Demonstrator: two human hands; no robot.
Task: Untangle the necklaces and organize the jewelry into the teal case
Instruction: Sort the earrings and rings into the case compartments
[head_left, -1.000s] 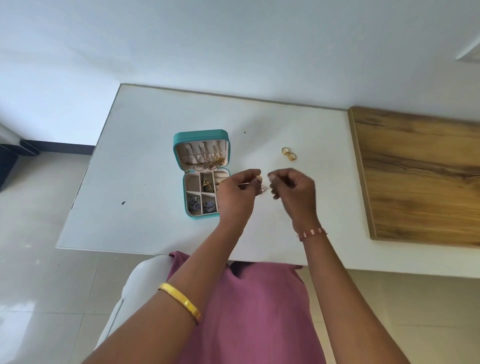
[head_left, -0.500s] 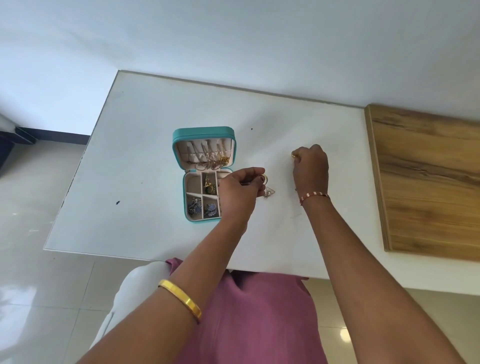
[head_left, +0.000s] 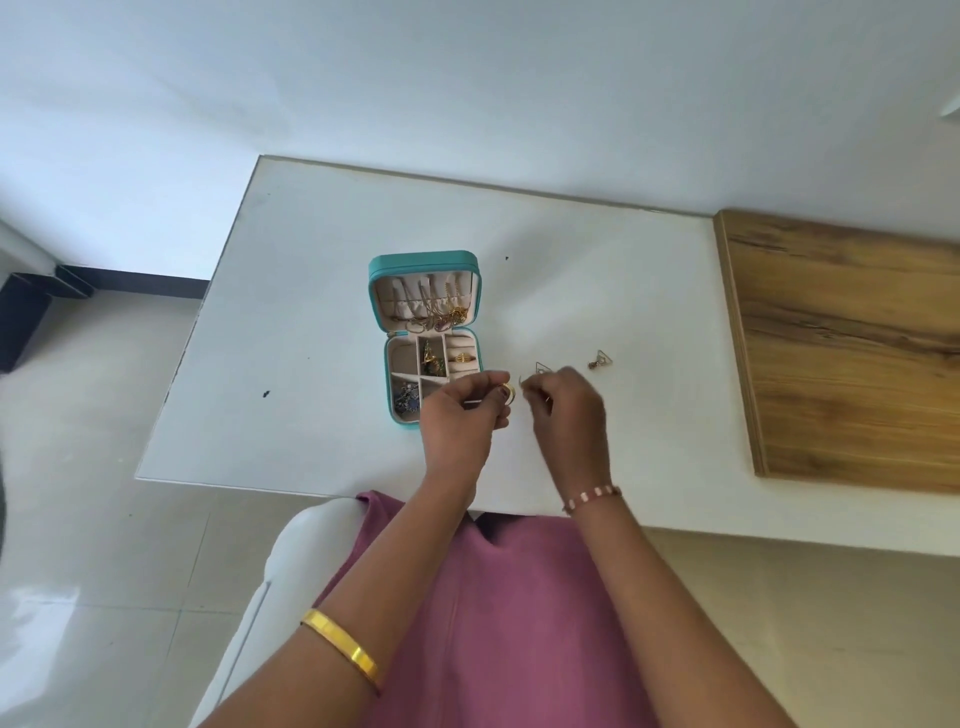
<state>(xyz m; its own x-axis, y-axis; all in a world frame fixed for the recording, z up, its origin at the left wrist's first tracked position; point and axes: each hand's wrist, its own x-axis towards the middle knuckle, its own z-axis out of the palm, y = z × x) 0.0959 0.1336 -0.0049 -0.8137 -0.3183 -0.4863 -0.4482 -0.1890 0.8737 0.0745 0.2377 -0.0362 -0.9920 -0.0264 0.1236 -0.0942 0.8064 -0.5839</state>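
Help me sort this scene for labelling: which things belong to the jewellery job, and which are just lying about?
Job: teal case; gold ring pinched in left hand; right hand; triangle earrings on table.
Lying about: wooden board; white table; gold bangle.

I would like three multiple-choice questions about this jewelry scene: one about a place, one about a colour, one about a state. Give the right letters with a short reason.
1. Where does the triangular earring lie?
A. inside the case
B. on the white table, right of the hands
C. on the wooden board

2. What colour is the outside of the jewelry case?
A. teal
B. red
C. black

3. In what state is the case?
A. closed
B. open, lid laid back
C. turned upside down

Answers:
1 B: it rests on the white table, between the right hand and the wooden board.
2 A: its rim and lid edge are teal.
3 B: the compartments and the lid's inner side both show.
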